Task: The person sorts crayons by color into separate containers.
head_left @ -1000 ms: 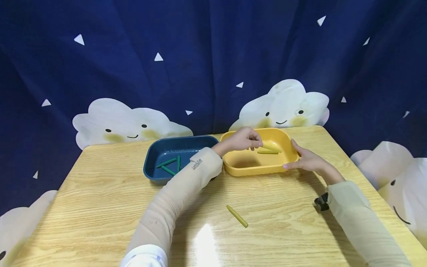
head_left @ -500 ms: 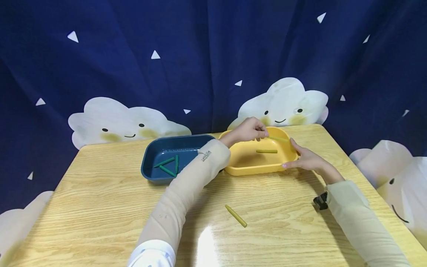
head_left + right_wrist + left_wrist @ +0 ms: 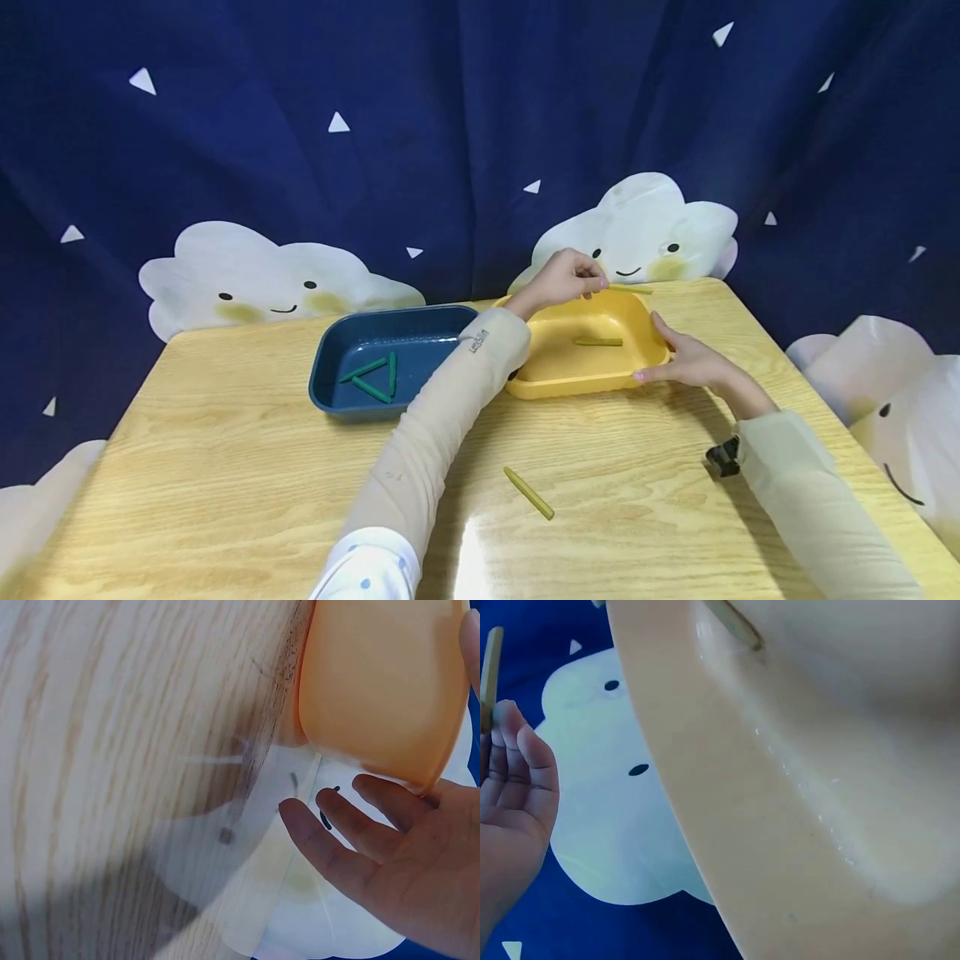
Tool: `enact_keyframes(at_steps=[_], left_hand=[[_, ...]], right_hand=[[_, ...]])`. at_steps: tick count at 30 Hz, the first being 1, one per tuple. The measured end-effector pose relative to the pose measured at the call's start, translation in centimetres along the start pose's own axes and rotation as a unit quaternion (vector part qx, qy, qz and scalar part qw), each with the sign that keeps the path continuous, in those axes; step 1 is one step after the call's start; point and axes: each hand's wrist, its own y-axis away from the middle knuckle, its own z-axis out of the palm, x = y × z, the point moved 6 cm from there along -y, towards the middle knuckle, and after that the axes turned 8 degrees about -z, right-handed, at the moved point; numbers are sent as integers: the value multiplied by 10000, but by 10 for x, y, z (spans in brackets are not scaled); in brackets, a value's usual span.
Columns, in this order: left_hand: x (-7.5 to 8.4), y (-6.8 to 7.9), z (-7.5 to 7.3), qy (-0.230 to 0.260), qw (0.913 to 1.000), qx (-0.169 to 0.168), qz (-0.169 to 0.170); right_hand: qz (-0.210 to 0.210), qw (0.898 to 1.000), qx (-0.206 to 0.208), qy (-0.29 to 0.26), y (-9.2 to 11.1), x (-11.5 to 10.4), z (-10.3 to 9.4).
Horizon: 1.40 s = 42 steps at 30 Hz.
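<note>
My left hand (image 3: 566,279) pinches a yellow crayon (image 3: 632,290) above the far rim of the yellow bin (image 3: 572,387). In the left wrist view the same crayon (image 3: 490,675) stands up from the fingertips. A second yellow crayon (image 3: 598,342) lies on the bin's floor. My right hand (image 3: 693,362) rests against the bin's right end, touching it around the near corner. Several of its fingers (image 3: 360,832) are straight and spread beside the orange-looking wall in the right wrist view. A third yellow crayon (image 3: 529,493) lies on the table in front.
To the left stands a dark blue bin (image 3: 322,379) with green crayons (image 3: 372,389) in a loose triangle. My left forearm (image 3: 431,442) crosses over its right side. A navy curtain (image 3: 300,125) with clouds hangs behind the wooden table (image 3: 210,467).
My left hand has lifted its crayon from inside the yellow bin up to the far rim. The right hand stays at the bin's right end.
</note>
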Motion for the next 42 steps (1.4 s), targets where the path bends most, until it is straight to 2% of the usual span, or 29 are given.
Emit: enact_keyframes(at_steps=[4,8,12,15,18,22,26,30,31,32,34,36,38,39,40,42], left_hand=[[-5,-3,1,152,9998,83,55],[-16,-5,8,166,9998,-22,-61],[-28,-5,14,133,9997,49,-211],[-35,-4,19,43,9989,42,-464],[-43,-2,24,-124,9961,-102,-863],[-55,1,29,-431,9885,-201,-1434],[-66,0,32,-1070,9756,-268,-1899],[-71,-8,38,-1743,9608,-621,-2066],[-71,-11,40,-1933,9566,-643,-2082],[-77,-19,43,-1994,9582,-647,-1945],[-90,-37,48,-2144,9561,-771,-1844],[-107,-59,53,-2300,9567,-788,-1602],[-123,-81,55,-2340,9629,-694,-1153],[-108,-74,51,-2481,9589,-717,-1177],[-101,-72,48,-2481,9602,-697,-1076],[-72,-54,39,-2499,9601,-679,-1059]], right_hand=[[-41,10000,-7,-6,2,-4,1],[-69,10000,7,10,4,-8,1],[-94,9999,42,-29,5,-11,2],[-71,10000,48,-42,5,-12,2],[-48,10000,49,8,6,-12,2],[-87,9999,78,-7,6,-12,2],[-81,9999,103,-24,6,-12,1],[-39,9999,118,-24,7,-11,1],[-35,9999,122,-29,6,-11,1],[-32,9999,119,-33,6,-11,1],[-12,9999,108,-30,6,-10,1],[15,9999,94,-45,6,-10,1],[58,9999,72,-75,6,-8,0],[77,9999,61,-83,6,-7,0],[88,9999,50,-89,6,-6,0],[92,9999,30,-90,5,-4,0]])
